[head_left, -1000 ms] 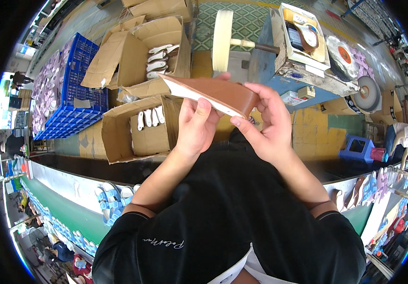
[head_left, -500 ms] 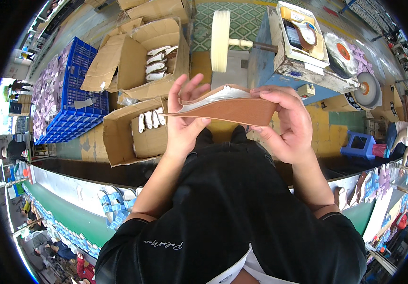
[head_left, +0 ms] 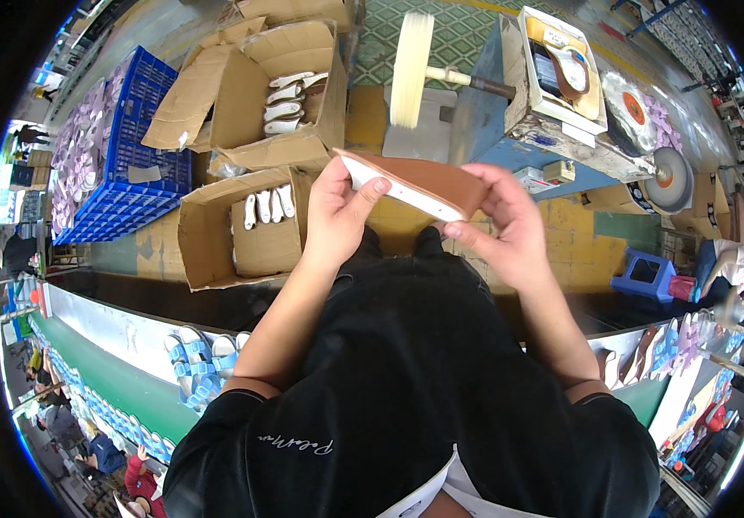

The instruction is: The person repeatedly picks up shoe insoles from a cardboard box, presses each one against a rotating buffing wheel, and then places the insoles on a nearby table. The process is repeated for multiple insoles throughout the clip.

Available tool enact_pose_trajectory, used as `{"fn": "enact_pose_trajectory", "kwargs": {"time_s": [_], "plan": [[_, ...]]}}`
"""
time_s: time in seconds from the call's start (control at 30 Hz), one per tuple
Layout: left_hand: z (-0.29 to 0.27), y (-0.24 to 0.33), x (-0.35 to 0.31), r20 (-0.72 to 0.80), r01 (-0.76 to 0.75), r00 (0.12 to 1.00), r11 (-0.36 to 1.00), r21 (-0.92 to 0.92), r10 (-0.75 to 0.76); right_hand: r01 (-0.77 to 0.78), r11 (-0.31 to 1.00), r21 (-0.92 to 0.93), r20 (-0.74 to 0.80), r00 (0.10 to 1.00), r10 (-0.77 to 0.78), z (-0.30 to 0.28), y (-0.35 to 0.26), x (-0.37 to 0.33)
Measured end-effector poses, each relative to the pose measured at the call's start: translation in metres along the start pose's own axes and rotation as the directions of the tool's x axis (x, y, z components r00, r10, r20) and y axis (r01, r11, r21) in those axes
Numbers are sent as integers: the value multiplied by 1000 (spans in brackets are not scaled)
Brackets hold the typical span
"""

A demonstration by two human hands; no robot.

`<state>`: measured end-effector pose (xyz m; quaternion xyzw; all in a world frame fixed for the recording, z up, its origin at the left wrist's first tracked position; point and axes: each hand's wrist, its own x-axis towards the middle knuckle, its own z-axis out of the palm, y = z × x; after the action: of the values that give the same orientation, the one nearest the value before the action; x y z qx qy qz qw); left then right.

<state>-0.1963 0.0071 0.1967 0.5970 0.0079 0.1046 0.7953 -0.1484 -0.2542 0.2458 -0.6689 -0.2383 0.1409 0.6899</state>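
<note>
A brown wedge shoe sole [head_left: 432,179] with a white face is held up in front of my body, between both hands. My left hand [head_left: 335,216] is closed on its narrow pointed end, the thumb pressed on the white face. At the thick end, my right hand [head_left: 512,231] grips with the fingers behind and the thumb beneath. The sole is tilted, its brown side up and the white face toward me. Beyond it a pale buffing wheel [head_left: 411,73] stands on a shaft from a blue machine [head_left: 484,129], apart from the sole.
At left, cardboard boxes [head_left: 195,246] hold white-faced soles [head_left: 284,110]; a blue crate [head_left: 134,164] holds purple pieces. A white box [head_left: 592,112] sits on the machine, near a grey wheel [head_left: 672,177]. Behind me a green conveyor [head_left: 121,371] carries blue sandals [head_left: 190,358]. A person sits far right.
The sole has been turned over in my hands: its white face, formerly upward, now shows toward me below the brown side. My left fingers have closed in around the narrow end.
</note>
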Motion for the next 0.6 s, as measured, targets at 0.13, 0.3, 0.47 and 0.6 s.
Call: {"fn": "enact_pose_trajectory", "kwargs": {"time_s": [0.13,0.3,0.47,0.6], "plan": [[-15,-51,13,-16,92,995,993,-79,-94,-396,902,174,69,918,390,6,28,2],[-38,-114,31,-66,268,958,951,-154,-280,-471,853,224,86,882,464,17,75,27],[-60,-169,67,-79,410,881,838,-359,-466,-575,781,242,32,810,586,27,125,74],[-83,-197,105,26,500,804,652,-571,-594,-590,760,272,-80,774,628,32,156,107]]}}
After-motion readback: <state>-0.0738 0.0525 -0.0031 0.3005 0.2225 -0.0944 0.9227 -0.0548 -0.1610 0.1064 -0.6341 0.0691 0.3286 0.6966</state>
